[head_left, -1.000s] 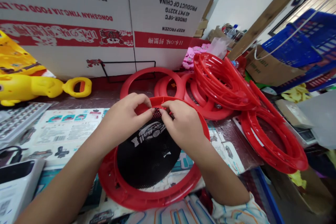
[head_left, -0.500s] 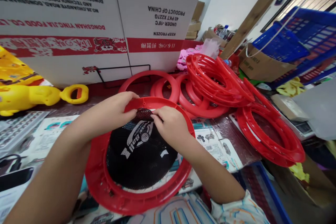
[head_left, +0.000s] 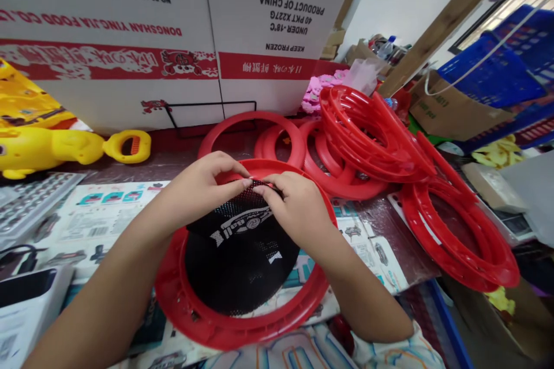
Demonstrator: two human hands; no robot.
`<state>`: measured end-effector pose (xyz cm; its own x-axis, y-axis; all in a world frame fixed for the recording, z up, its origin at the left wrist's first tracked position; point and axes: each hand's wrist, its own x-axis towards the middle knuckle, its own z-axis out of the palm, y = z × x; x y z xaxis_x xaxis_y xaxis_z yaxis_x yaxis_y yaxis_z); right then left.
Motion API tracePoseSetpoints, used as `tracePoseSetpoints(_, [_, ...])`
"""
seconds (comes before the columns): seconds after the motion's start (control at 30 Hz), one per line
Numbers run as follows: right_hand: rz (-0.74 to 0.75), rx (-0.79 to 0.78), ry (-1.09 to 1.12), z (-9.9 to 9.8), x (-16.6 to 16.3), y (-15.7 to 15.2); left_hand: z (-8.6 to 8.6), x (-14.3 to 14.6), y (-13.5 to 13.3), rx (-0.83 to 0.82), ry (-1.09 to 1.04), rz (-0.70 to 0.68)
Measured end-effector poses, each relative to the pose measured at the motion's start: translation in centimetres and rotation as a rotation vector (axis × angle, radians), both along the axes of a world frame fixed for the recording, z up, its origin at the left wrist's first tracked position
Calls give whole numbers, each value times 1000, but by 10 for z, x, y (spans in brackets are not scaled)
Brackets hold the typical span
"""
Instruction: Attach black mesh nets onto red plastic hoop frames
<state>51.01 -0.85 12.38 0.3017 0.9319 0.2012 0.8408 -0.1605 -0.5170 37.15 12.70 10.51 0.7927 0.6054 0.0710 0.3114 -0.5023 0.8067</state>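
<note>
A red plastic ring (head_left: pixel 216 328) lies in front of me on printed sheets. A black mesh net (head_left: pixel 242 265) with white lettering sits inside it. My left hand (head_left: pixel 203 187) and my right hand (head_left: pixel 298 207) meet at the ring's far rim, fingertips pinched on the net's upper edge and pressing it against the rim. Both hands are closed on the mesh.
Several loose red rings (head_left: pixel 367 138) are piled behind and to the right, reaching to a pair (head_left: pixel 467 230) at the table's right edge. White cartons (head_left: pixel 173 40) stand at the back. A yellow toy (head_left: pixel 64 147) lies at left, blue crates (head_left: pixel 497 78) at right.
The net's top edge has been pulled up closer to the far rim, and my fingertips now pinch it flatter against the ring. The view shifted slightly.
</note>
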Motion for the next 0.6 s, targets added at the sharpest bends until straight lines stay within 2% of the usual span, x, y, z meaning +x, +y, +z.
tracePoseSetpoints(0.1, [15, 34, -6, 2, 1, 0, 0, 0, 0, -29, -10, 21])
tracePoseSetpoints(0.27, [-41, 108, -5, 1, 2, 4, 2, 1, -3, -17, 5, 82])
tracePoseSetpoints(0.6, [-114, 73, -37, 0, 2, 11, 3, 5, -11, 87, 54, 170])
